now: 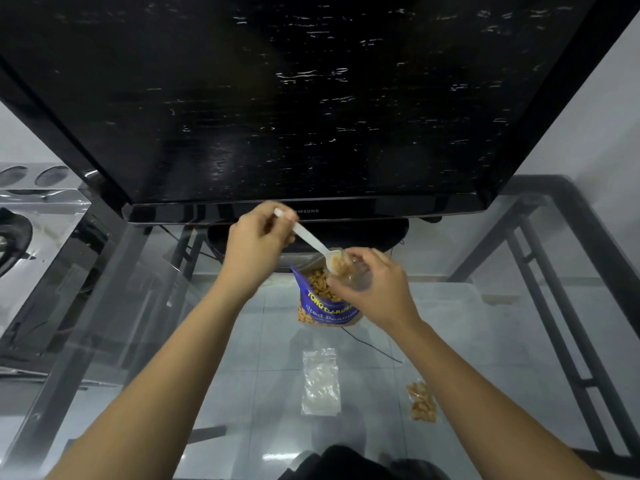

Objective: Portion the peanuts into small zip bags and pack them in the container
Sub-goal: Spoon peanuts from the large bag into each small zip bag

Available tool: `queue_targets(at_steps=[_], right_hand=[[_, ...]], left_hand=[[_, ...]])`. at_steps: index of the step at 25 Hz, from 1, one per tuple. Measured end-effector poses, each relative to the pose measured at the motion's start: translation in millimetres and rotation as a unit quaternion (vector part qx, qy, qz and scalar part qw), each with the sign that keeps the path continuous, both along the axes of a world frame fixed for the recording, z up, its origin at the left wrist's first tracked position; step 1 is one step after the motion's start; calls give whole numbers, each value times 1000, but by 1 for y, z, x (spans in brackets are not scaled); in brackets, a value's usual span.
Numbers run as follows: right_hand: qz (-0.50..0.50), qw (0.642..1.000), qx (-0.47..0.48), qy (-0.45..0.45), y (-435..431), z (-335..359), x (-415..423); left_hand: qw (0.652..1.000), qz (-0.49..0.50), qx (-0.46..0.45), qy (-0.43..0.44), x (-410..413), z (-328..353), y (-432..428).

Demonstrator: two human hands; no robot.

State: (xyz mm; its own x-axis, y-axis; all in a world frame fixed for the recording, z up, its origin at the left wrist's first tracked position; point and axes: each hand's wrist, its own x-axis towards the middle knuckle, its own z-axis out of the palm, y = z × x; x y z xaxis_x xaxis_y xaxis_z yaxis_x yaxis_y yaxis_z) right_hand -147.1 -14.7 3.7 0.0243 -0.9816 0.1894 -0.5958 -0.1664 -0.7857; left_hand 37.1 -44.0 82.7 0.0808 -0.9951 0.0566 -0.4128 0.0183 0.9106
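Head view: left hand (258, 237) grips the spoon (308, 239), loaded with peanuts (338, 266), at the small zip bag (358, 277) pinched by the right hand (377, 289) above the peanut pouch (325, 303); tip slowly, holding the bag mouth wide.

glass table (502, 358) bears television (311, 98), peanut pouch (322, 308), clear bag (320, 382), filled bag (421, 401).

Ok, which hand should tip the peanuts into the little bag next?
Left. The left hand grips the spoon, whose loaded bowl is at the mouth of the small bag; the right hand is busy holding that bag.
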Motion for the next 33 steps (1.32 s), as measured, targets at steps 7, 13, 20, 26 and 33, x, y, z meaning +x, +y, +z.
queue_targets(at_steps=[7, 13, 20, 26, 33], right_hand=[[-54, 994, -20, -96, -3, 6, 6], [-90, 985, 10, -150, 6, -5, -11], [-58, 981, 85, -164, 20, -20, -17], [-35, 979, 107, -170, 19, -21, -23], [-57, 988, 79, -120, 18, -12, -29]], left_hand=[[980, 104, -167, -38, -3, 36, 7], [993, 14, -76, -85, 8, -31, -9], [990, -21, 31, -137, -13, -67, -14], [980, 48, 184, 60, -19, -71, -13], [948, 131, 220, 191, 3, -79, -16]])
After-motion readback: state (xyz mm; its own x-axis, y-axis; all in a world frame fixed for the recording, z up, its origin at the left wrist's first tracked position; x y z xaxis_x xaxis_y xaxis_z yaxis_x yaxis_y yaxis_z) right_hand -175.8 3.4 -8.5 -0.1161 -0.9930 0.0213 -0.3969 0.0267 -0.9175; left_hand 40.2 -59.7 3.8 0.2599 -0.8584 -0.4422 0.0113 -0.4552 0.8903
